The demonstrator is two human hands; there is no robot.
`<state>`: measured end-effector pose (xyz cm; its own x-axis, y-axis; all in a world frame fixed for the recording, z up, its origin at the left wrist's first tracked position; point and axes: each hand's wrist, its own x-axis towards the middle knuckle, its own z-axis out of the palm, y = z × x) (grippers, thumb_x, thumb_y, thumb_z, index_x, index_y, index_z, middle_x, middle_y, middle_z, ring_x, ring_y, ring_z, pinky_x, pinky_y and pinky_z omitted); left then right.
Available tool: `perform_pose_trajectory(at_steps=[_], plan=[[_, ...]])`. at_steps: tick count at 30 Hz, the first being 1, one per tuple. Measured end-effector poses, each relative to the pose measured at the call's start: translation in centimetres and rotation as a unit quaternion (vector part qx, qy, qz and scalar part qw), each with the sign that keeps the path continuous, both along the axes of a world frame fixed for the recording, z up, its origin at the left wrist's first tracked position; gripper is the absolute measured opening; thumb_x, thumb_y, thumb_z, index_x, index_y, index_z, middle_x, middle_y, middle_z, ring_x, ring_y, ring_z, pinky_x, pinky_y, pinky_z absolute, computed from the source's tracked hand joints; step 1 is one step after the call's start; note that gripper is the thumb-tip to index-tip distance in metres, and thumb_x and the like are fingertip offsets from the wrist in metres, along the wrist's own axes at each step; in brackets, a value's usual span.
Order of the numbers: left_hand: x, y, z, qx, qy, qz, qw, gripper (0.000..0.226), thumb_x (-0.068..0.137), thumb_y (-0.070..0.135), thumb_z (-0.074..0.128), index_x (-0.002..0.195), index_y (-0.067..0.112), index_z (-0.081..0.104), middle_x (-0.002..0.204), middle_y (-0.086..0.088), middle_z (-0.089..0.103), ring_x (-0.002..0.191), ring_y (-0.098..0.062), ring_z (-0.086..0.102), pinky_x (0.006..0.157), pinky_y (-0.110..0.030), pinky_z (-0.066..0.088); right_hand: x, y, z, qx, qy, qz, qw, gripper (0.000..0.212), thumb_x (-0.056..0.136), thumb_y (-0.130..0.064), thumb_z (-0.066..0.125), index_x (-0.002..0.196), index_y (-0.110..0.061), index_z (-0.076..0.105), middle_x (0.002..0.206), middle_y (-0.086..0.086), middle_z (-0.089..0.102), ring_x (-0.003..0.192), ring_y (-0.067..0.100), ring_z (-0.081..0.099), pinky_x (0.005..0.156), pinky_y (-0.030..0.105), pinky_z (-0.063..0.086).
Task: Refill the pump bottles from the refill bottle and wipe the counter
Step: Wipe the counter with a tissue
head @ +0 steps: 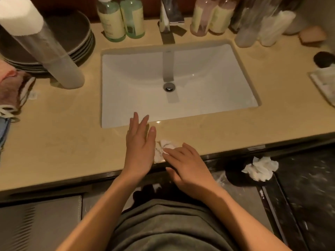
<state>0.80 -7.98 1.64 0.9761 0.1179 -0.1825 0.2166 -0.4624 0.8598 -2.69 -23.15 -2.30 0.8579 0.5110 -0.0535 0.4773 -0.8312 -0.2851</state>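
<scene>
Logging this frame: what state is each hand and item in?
Left hand: open, fingers straight, over the counter.
Right hand: open, fingers resting on the tissue.
Tissue: crumpled, at the counter's front edge.
Second tissue: crumpled, below the counter.
Sink: empty, no water visible.
Green bottles: upright behind the sink.
Plates: stacked.

Glossy beige stone counter (pixel 63 138), smooth white ceramic sink (pixel 137 73), crumpled paper tissue (pixel 161 149)

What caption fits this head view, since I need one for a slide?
Right hand touches a crumpled tissue on the counter beside the open left hand, before the sink.
</scene>
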Motion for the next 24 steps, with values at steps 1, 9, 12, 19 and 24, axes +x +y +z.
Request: perform_pose_trajectory(at_steps=[1,9,12,19,24], plan=[[0.2,-0.7,0.1,0.004,0.005,-0.008,1.000,0.045,0.101,0.033,0.033,0.145,0.027,0.029,0.157,0.014,0.002,0.143,-0.004,-0.003,0.119,-0.035,0.005,-0.1,-1.1,0.0,0.006,0.000,-0.016,1.000,0.041,0.085,-0.032,0.045,0.117,-0.016,0.064,0.124,-0.002,0.062,0.107,0.018,0.058,0.107,0.033,0.019],[2.1,-6.0,0.0,0.011,0.024,-0.051,0.998,0.044,0.101,0.032,0.032,0.145,0.027,0.031,0.157,0.012,0.004,0.143,-0.003,-0.004,0.117,-0.030,0.003,-0.7,-10.3,-0.3,0.055,-0.031,-0.194,0.979,0.039,0.090,-0.027,0.041,0.119,-0.014,0.064,0.123,0.000,0.063,0.108,0.016,0.051,0.107,0.032,0.023],[2.8,-7.7,-0.1,0.010,0.023,-0.057,0.998,0.043,0.101,0.031,0.033,0.144,0.026,0.033,0.157,0.011,0.005,0.143,-0.003,-0.002,0.115,-0.028,0.004,-0.5,-13.6,-0.3,0.067,-0.053,-0.279,0.956,0.042,0.090,-0.028,0.039,0.118,-0.011,0.065,0.124,0.003,0.063,0.108,0.016,0.045,0.101,0.038,0.033],[3.9,-9.4,0.2,0.014,0.016,-0.031,0.999,0.042,0.101,0.030,0.034,0.143,0.024,0.035,0.157,0.009,0.007,0.143,-0.004,-0.001,0.116,-0.029,0.004,2.3,-19.3,-0.4,0.066,-0.072,-0.425,0.900,0.035,0.091,-0.012,0.058,0.124,-0.001,0.059,0.128,0.014,0.058,0.113,0.030,0.045,0.097,0.045,0.038],[4.2,-10.0,0.2,0.019,0.018,0.022,0.999,0.042,0.101,0.029,0.034,0.142,0.024,0.036,0.157,0.007,0.008,0.144,-0.006,0.001,0.118,-0.031,0.005,5.8,-18.5,0.1,0.090,-0.027,-0.370,0.924,0.043,0.095,-0.024,0.040,0.128,-0.001,0.055,0.135,0.012,0.052,0.120,0.026,0.037,0.102,0.038,0.032]])
